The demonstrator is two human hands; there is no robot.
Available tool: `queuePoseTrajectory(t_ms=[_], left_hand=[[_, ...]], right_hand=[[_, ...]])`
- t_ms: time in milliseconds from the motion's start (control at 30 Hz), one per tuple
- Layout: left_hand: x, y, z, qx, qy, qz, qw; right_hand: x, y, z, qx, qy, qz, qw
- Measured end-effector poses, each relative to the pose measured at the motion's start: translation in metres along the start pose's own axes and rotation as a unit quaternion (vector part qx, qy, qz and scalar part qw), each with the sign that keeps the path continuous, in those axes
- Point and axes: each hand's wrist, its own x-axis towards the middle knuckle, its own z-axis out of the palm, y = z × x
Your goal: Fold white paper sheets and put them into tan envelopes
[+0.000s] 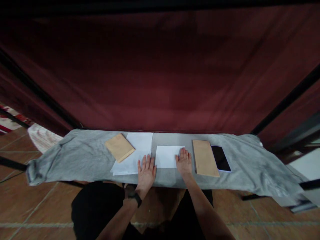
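A white sheet of paper [167, 156], smaller than the others, lies flat in front of me. My right hand [184, 162] rests on its right end with the fingers stretched out. To its left, my left hand [146, 171] lies flat, fingers spread, over the lower right edge of several larger white sheets [141, 143]. A small brown envelope [120, 147] sits tilted on those sheets. Right of my right hand is a longer brown envelope [205, 158], with a dark phone [221, 158] beside it. Neither hand grips anything.
A grey cloth [82, 156] covers the narrow bench and hangs over its ends. A dark red panel [160, 83] rises along the back edge. Dark metal bars [287, 100] stand at both sides. Below are my knees and a brown tiled floor [32, 206].
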Motion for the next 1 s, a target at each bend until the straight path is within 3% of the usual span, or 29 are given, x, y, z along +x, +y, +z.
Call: queuePoseTrajectory(t_ms=[133,367,567,833,1000], left_hand=[[-0.01,-0.035,0.001,0.008,-0.024,-0.094,0.995],[0.0,-0.061,-0.01,-0.042,-0.066,-0.083,0.994],[0.015,-0.073,-0.021,-0.052,-0.107,-0.23,0.966],[0.009,-0.054,-0.018,-0.065,-0.097,-0.14,0.983],[0.002,-0.055,-0.02,-0.128,-0.056,-0.095,0.986]], right_hand=[[-0.001,-0.001,-0.001,0.01,-0.002,0.002,1.0],[-0.002,0.001,0.001,0.01,0.014,-0.002,1.0],[-0.002,0.002,0.004,0.02,0.022,0.001,1.0],[-0.003,0.004,0.003,0.008,0.031,-0.022,0.999],[-0.002,0.003,0.002,0.005,0.015,-0.01,1.0]])
